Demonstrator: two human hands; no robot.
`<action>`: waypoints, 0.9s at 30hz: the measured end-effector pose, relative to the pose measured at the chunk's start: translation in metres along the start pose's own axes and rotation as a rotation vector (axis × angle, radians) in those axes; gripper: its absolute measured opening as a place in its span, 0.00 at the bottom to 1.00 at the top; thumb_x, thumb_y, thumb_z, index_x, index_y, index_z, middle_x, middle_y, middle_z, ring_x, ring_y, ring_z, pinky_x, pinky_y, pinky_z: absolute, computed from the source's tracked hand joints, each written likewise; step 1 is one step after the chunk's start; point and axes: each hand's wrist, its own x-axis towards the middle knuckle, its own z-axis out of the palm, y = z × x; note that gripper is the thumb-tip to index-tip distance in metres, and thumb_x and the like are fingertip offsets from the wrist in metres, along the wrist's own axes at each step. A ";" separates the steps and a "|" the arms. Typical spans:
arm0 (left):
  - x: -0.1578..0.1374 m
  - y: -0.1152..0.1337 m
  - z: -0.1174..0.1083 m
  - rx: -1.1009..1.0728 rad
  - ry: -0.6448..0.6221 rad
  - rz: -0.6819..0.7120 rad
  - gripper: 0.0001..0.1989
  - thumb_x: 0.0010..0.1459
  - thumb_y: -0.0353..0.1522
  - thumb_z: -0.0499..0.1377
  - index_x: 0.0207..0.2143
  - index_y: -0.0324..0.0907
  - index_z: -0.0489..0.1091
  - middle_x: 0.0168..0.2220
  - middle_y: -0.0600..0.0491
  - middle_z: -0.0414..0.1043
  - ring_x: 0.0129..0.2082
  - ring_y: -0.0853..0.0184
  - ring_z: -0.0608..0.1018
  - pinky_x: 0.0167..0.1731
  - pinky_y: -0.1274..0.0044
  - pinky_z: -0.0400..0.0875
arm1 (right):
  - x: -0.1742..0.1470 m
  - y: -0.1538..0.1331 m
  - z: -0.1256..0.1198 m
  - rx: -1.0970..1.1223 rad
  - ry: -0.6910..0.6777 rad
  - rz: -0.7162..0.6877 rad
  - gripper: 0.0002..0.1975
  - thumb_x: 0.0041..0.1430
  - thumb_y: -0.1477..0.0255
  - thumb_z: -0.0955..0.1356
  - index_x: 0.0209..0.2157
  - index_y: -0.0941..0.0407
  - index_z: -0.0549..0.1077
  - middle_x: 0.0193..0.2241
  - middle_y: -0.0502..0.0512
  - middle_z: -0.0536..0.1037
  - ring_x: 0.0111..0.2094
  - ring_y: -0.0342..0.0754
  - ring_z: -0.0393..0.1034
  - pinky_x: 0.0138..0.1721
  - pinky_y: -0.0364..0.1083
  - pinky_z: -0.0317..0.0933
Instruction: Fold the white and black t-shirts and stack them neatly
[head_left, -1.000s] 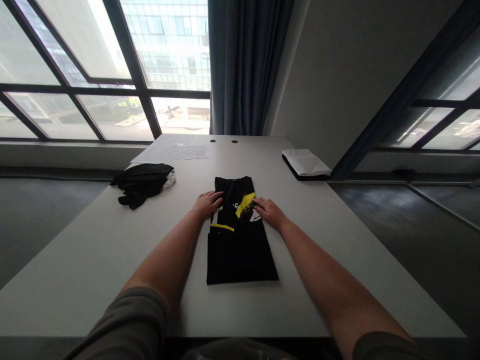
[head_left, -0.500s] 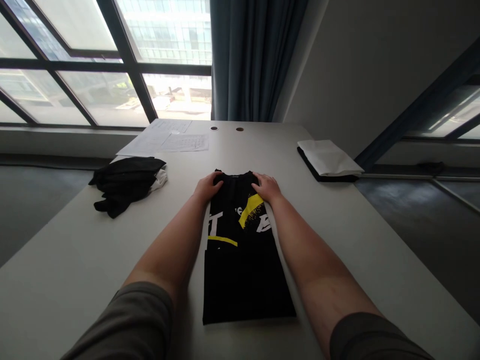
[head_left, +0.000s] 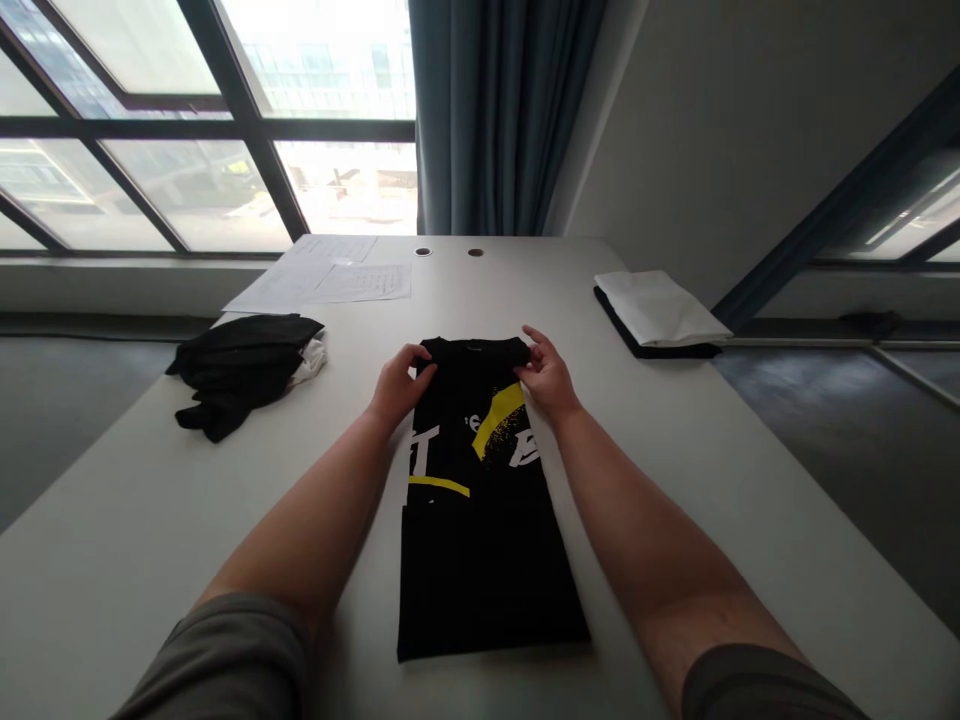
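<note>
A black T-shirt (head_left: 487,560) with yellow and white print lies in front of me, folded into a long narrow strip with its collar at the far end. The near part is a plain black folded-over layer. At the far left corner my left hand (head_left: 403,382) pinches the cloth between thumb and fingers. My right hand (head_left: 549,374) grips the far right corner, thumb against the fabric and one finger stretched out beyond it. Both forearms run along the shirt's sides.
On the left of the white table (head_left: 322,580) lies a crumpled black garment (head_left: 244,365) with a bit of white cloth. Papers (head_left: 330,275) sit behind it. At the back right is a folded white and black stack (head_left: 664,310). A curtain (head_left: 499,120) hangs behind the table.
My hands have shifted slightly outward and now pinch the collar-end corners. That end looks straighter and wider. My right index finger has lifted outward.
</note>
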 end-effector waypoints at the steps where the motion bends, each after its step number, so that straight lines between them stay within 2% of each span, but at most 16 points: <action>1: -0.011 0.003 -0.007 0.006 -0.013 0.013 0.13 0.61 0.33 0.61 0.49 0.44 0.70 0.44 0.52 0.79 0.42 0.66 0.79 0.49 0.73 0.75 | -0.010 -0.005 -0.005 -0.032 -0.022 -0.003 0.39 0.60 0.67 0.71 0.71 0.51 0.58 0.41 0.52 0.77 0.43 0.48 0.74 0.55 0.52 0.71; 3: -0.035 0.008 -0.021 0.015 -0.126 0.059 0.22 0.62 0.32 0.59 0.59 0.46 0.66 0.48 0.51 0.79 0.44 0.66 0.80 0.50 0.72 0.75 | -0.034 -0.014 -0.016 -0.123 -0.108 -0.023 0.38 0.59 0.70 0.70 0.70 0.50 0.61 0.41 0.52 0.76 0.44 0.48 0.74 0.56 0.52 0.70; 5: -0.059 0.013 -0.037 0.044 -0.343 0.119 0.29 0.62 0.32 0.59 0.65 0.48 0.62 0.49 0.51 0.79 0.47 0.65 0.80 0.53 0.71 0.74 | -0.056 -0.020 -0.027 -0.242 -0.249 -0.074 0.35 0.58 0.75 0.67 0.67 0.50 0.67 0.41 0.52 0.76 0.44 0.48 0.73 0.57 0.52 0.68; 7: -0.077 0.018 -0.051 0.099 -0.553 0.202 0.25 0.62 0.33 0.60 0.62 0.50 0.68 0.52 0.51 0.79 0.52 0.62 0.79 0.58 0.69 0.72 | -0.072 -0.025 -0.035 -0.366 -0.376 -0.155 0.32 0.55 0.81 0.64 0.60 0.51 0.75 0.41 0.53 0.77 0.45 0.50 0.72 0.57 0.53 0.67; 9: -0.085 0.023 -0.060 0.165 -0.642 0.266 0.18 0.64 0.37 0.60 0.56 0.51 0.74 0.54 0.50 0.78 0.55 0.60 0.78 0.61 0.67 0.69 | -0.080 -0.029 -0.039 -0.463 -0.428 -0.228 0.27 0.53 0.84 0.62 0.50 0.52 0.81 0.41 0.56 0.78 0.47 0.52 0.71 0.56 0.55 0.67; 12: -0.081 0.033 -0.058 0.255 -0.565 0.272 0.15 0.68 0.41 0.57 0.52 0.49 0.77 0.54 0.49 0.78 0.55 0.59 0.78 0.62 0.64 0.68 | -0.077 -0.034 -0.036 -0.544 -0.358 -0.287 0.23 0.56 0.84 0.61 0.44 0.53 0.83 0.43 0.59 0.78 0.49 0.54 0.71 0.56 0.56 0.67; 14: -0.073 0.042 -0.045 0.300 -0.483 0.260 0.16 0.71 0.41 0.53 0.53 0.49 0.76 0.56 0.48 0.77 0.57 0.58 0.77 0.63 0.63 0.66 | -0.071 -0.039 -0.027 -0.581 -0.266 -0.317 0.22 0.60 0.82 0.61 0.47 0.53 0.82 0.45 0.60 0.78 0.51 0.55 0.70 0.58 0.56 0.67; 16: -0.066 0.051 -0.026 0.334 -0.429 0.265 0.19 0.71 0.42 0.52 0.59 0.49 0.73 0.62 0.48 0.72 0.62 0.57 0.73 0.66 0.63 0.63 | -0.066 -0.043 -0.013 -0.636 -0.229 -0.334 0.22 0.66 0.78 0.61 0.54 0.54 0.80 0.52 0.61 0.77 0.56 0.55 0.69 0.63 0.57 0.63; 18: -0.062 0.055 -0.005 0.371 -0.431 0.268 0.26 0.71 0.44 0.53 0.67 0.48 0.65 0.70 0.46 0.63 0.69 0.55 0.66 0.69 0.62 0.59 | -0.064 -0.045 0.002 -0.723 -0.307 -0.304 0.23 0.69 0.72 0.62 0.63 0.55 0.74 0.61 0.63 0.72 0.63 0.57 0.63 0.68 0.58 0.56; 21: -0.063 0.051 0.018 0.451 -0.538 0.227 0.37 0.69 0.50 0.54 0.74 0.45 0.54 0.75 0.45 0.51 0.75 0.53 0.55 0.73 0.61 0.50 | -0.068 -0.040 0.018 -0.900 -0.514 -0.128 0.31 0.71 0.63 0.64 0.72 0.55 0.61 0.73 0.64 0.57 0.73 0.61 0.49 0.72 0.63 0.46; 24: -0.067 0.038 0.022 0.552 -0.608 0.107 0.43 0.67 0.55 0.52 0.75 0.41 0.50 0.77 0.44 0.44 0.77 0.52 0.49 0.74 0.61 0.46 | -0.073 -0.030 0.019 -1.033 -0.594 0.041 0.36 0.72 0.57 0.63 0.75 0.52 0.54 0.76 0.63 0.44 0.76 0.65 0.39 0.73 0.64 0.41; 27: -0.072 0.026 0.012 0.621 -0.596 0.017 0.46 0.67 0.58 0.49 0.75 0.37 0.48 0.77 0.41 0.39 0.77 0.52 0.46 0.74 0.62 0.46 | -0.076 -0.022 0.010 -1.079 -0.571 0.105 0.38 0.73 0.55 0.62 0.76 0.56 0.49 0.76 0.65 0.41 0.76 0.63 0.39 0.74 0.61 0.39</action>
